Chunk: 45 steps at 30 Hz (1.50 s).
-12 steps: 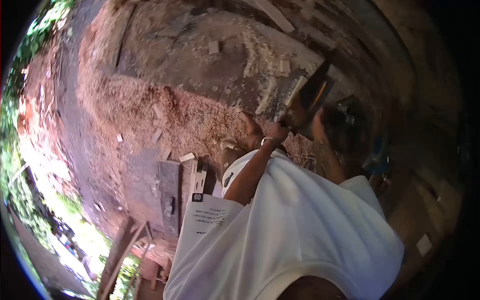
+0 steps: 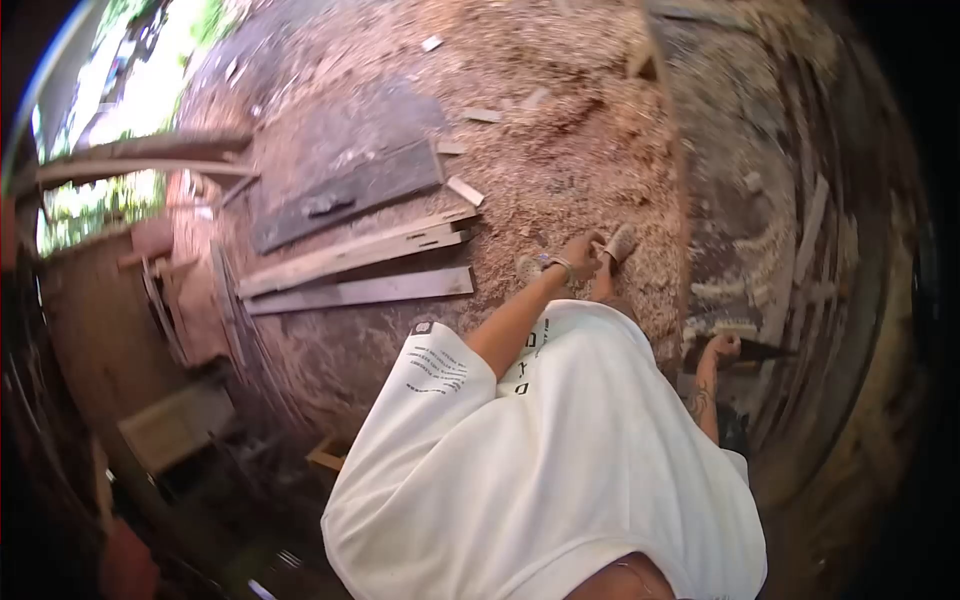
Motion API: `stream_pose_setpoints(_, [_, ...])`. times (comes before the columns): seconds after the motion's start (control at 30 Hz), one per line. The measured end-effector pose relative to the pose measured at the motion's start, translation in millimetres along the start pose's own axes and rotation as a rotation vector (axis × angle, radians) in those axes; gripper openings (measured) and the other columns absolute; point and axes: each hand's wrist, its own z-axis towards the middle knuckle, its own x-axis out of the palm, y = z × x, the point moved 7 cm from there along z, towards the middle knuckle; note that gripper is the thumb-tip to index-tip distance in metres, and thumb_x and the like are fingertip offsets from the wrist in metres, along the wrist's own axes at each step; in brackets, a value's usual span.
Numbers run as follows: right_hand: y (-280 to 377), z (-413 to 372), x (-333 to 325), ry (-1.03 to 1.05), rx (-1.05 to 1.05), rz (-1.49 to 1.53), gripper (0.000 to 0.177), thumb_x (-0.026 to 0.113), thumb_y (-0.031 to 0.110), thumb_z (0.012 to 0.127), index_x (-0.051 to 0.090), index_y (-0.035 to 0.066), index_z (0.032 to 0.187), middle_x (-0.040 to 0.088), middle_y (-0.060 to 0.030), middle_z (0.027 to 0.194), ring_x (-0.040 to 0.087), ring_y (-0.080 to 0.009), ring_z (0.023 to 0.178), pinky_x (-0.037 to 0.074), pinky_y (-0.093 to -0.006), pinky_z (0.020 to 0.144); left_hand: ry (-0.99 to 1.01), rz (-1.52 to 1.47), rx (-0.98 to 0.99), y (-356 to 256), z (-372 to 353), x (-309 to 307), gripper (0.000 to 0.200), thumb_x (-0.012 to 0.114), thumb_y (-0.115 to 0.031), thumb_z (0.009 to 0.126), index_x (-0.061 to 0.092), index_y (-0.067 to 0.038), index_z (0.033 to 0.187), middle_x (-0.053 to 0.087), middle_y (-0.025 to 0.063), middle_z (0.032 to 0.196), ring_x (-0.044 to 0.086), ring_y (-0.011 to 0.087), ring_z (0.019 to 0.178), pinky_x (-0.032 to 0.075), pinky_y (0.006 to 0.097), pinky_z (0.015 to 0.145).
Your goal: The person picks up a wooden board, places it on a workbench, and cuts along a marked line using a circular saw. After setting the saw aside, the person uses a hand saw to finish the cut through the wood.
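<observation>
My left hand [image 2: 582, 257], with a band at its wrist, hangs over the wood shavings close to my shoes [image 2: 622, 243]. Its fingers are curled; whether anything small is in them I cannot make out. To the right, my right hand [image 2: 722, 345] is closed at the wide end of a dark, tapering blade that looks like a handsaw [image 2: 762, 352]. The blade's narrow end points right, over the workbench [image 2: 735, 200]. Fingers hide the saw's handle.
Long boards [image 2: 360, 290] lie on the ground at left, beside a dark plank [image 2: 350, 198] with a dark object on it. Small wood offcuts [image 2: 465, 190] lie among the shavings [image 2: 570, 170]. Lumber strips [image 2: 812, 225] run along the right side.
The view has swung, bringing the boards nearer the middle. My hands, close together at the dark blade before, are now apart; the left has come away while the blade is at my right hand.
</observation>
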Motion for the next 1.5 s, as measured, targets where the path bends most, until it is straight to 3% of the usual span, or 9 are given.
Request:
stream_pose_setpoints(0.23, [232.3, -72.8, 38.3, 0.513, -0.072, 0.105, 0.022, 0.063, 0.020, 0.091, 0.073, 0.002, 0.096, 0.068, -0.0158, 0.082, 0.065, -0.0314, 0.073, 0.054, -0.0412, 0.069, -0.459, -0.544, -0.441, 265.5, -184.4, -137.2, 0.021, 0.068, -0.017, 0.089, 0.071, -0.003, 0.104, 0.074, 0.0111, 0.080, 0.072, 0.0178, 0.072, 0.057, 0.0337, 0.069])
stream_pose_setpoints(0.43, [403.0, -190.2, 83.3, 0.978, -0.239, 0.016, 0.023, 0.063, 0.021, 0.092, 0.073, 0.001, 0.095, 0.068, -0.0148, 0.080, 0.065, -0.0293, 0.070, 0.053, -0.0392, 0.066, -0.829, -0.841, -0.851, 478.7, -343.7, -53.5, 0.029, 0.059, -0.022, 0.095, 0.068, 0.001, 0.109, 0.074, 0.0139, 0.087, 0.073, 0.0199, 0.074, 0.059, 0.0351, 0.065])
stream_pose_setpoints(0.7, [594.7, -299.4, 158.5, 1.253, -0.397, -0.236, 0.024, 0.062, 0.022, 0.092, 0.072, 0.001, 0.094, 0.067, -0.0135, 0.078, 0.064, -0.0266, 0.066, 0.052, -0.0364, 0.061, -0.747, -1.888, -0.971, 536.3, -353.8, 67.4, 0.017, 0.057, -0.020, 0.097, 0.063, -0.004, 0.095, 0.068, 0.0096, 0.079, 0.069, 0.0245, 0.064, 0.058, 0.0385, 0.054])
stream_pose_setpoints(0.83, [720.2, -345.0, 225.0, 1.273, -0.491, -0.397, 0.024, 0.062, 0.023, 0.092, 0.072, 0.001, 0.094, 0.066, -0.0129, 0.076, 0.063, -0.0252, 0.063, 0.052, -0.0350, 0.059, -0.953, -1.833, -1.090, 473.0, -287.7, -17.6, 0.029, 0.062, -0.026, 0.097, 0.061, -0.004, 0.116, 0.071, 0.0126, 0.096, 0.072, 0.0233, 0.072, 0.055, 0.0333, 0.052])
stream_pose_setpoints(1.0, [953.8, -443.2, 314.7, 1.269, -0.665, -0.401, 0.025, 0.062, 0.024, 0.093, 0.072, 0.000, 0.093, 0.066, -0.0121, 0.075, 0.063, -0.0235, 0.060, 0.051, -0.0333, 0.056, -1.042, -1.860, -0.701, 479.0, -184.0, -219.1, 0.033, 0.061, -0.028, 0.099, 0.062, -0.006, 0.123, 0.072, 0.0127, 0.103, 0.072, 0.0229, 0.083, 0.057, 0.0354, 0.066])
stream_pose_setpoints(1.07, [1089.1, -513.5, 290.1, 1.378, -0.790, -0.147, 0.027, 0.061, 0.026, 0.095, 0.071, 0.000, 0.097, 0.067, -0.0107, 0.078, 0.064, -0.0204, 0.064, 0.051, -0.0318, 0.057, -1.149, -1.105, -0.596, 456.5, -194.2, -365.2, 0.034, 0.061, -0.030, 0.097, 0.064, -0.004, 0.120, 0.072, 0.0123, 0.104, 0.070, 0.0229, 0.095, 0.056, 0.0367, 0.080])
stream_pose_setpoints(1.27, [1432.0, -761.6, 220.1, 1.596, -1.099, 0.235, 0.034, 0.057, 0.032, 0.099, 0.066, 0.008, 0.121, 0.070, -0.0069, 0.111, 0.067, -0.0197, 0.098, 0.053, -0.0349, 0.077, -1.355, -1.053, -0.603, 493.9, -222.9, -566.9, 0.035, 0.060, -0.029, 0.098, 0.064, -0.003, 0.119, 0.071, 0.0107, 0.106, 0.069, 0.0214, 0.093, 0.054, 0.0355, 0.084])
stream_pose_setpoints(1.37, [1583.2, -892.5, 113.4, 1.781, -1.020, 0.671, 0.048, 0.049, 0.042, 0.102, 0.062, 0.004, 0.129, 0.066, -0.0100, 0.126, 0.062, -0.0228, 0.116, 0.050, -0.0403, 0.093, -1.457, -1.513, -0.603, 577.4, -204.3, -548.5, 0.033, 0.058, -0.030, 0.099, 0.064, -0.005, 0.119, 0.071, 0.0081, 0.104, 0.070, 0.0184, 0.084, 0.055, 0.0356, 0.074])
stream_pose_setpoints(1.5, [1758.2, -983.5, -186.2, 1.465, -1.729, 1.420, 0.078, 0.041, 0.065, 0.099, 0.051, 0.000, 0.141, 0.058, -0.0163, 0.138, 0.056, -0.0282, 0.126, 0.051, -0.0387, 0.096, -1.287, -1.944, -0.898, 667.2, -205.9, -515.1, 0.036, 0.062, -0.035, 0.096, 0.064, -0.009, 0.121, 0.069, 0.0067, 0.101, 0.070, 0.0189, 0.083, 0.053, 0.0359, 0.068])
